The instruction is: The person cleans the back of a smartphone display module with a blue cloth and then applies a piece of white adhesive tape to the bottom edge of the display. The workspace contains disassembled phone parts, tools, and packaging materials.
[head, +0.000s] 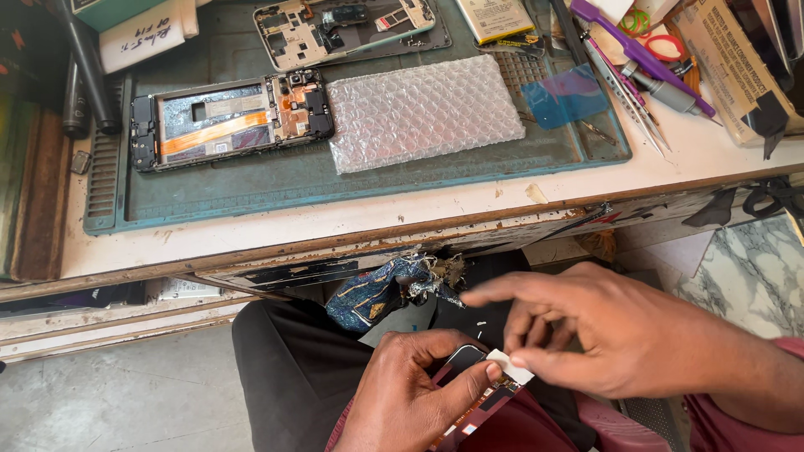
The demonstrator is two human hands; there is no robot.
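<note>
My left hand [410,393] holds a dark phone screen panel [469,402] over my lap, thumb pressed on its top end. My right hand [603,331] pinches a small white tab [509,366] at the panel's upper corner, index finger stretched out to the left. On the bench above, an opened phone frame [230,119] with orange flex cable lies on a green work mat [293,180]. A second opened phone body [343,27] lies at the mat's far edge.
A sheet of bubble wrap [423,110] lies on the mat beside a blue plastic piece [565,96]. Tweezers [632,105], a purple tool [636,52] and rubber bands sit at the right. The worn bench edge [377,238] runs above my knees; crumpled cloth [385,289] hangs under it.
</note>
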